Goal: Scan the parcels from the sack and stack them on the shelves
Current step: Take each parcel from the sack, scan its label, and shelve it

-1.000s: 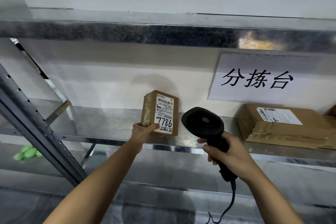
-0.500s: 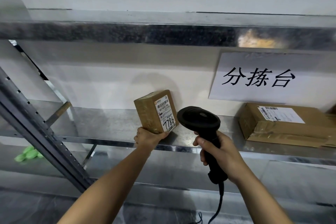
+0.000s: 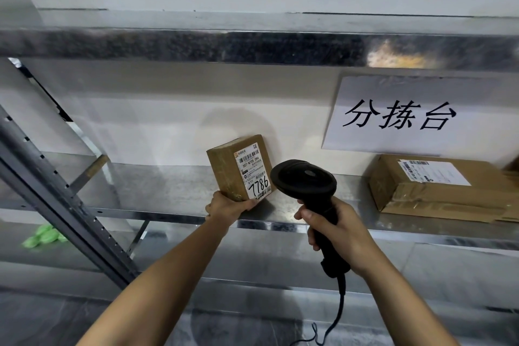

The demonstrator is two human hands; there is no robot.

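Left hand (image 3: 227, 206) gripped the small parcel (image 3: 238, 167) by its bottom corner, fingers curled under. The box was tilted over the front of the middle shelf (image 3: 168, 191), and I couldn't tell whether its lower edge was touching. Right hand (image 3: 339, 233) was wrapped round the scanner (image 3: 307, 180) handle, with the head just beside the parcel at its 3 o'clock. The scan window wasn't visible to me.

My call for the step:
- If the scan wasn't confirmed, I'd back the scanner off toward 5 o'clock. The head looked too close, and it should aim at the barcode at the top of the label (image 3: 254, 174).
- I'd then level the box, seat its base flat, slide it toward the wall at 12 o'clock with the label facing out, and only then let go.
- I'd keep it apart from the larger parcel (image 3: 438, 191), well off at 3 o'clock.

Readable:
- The label had "507-N705 094" printed and "7786" handwritten in marker. The orange logo text was too small to read.
- The sign (image 3: 398, 118) at 1 o'clock read "分拣台".
- The larger parcel's label wasn't legible.
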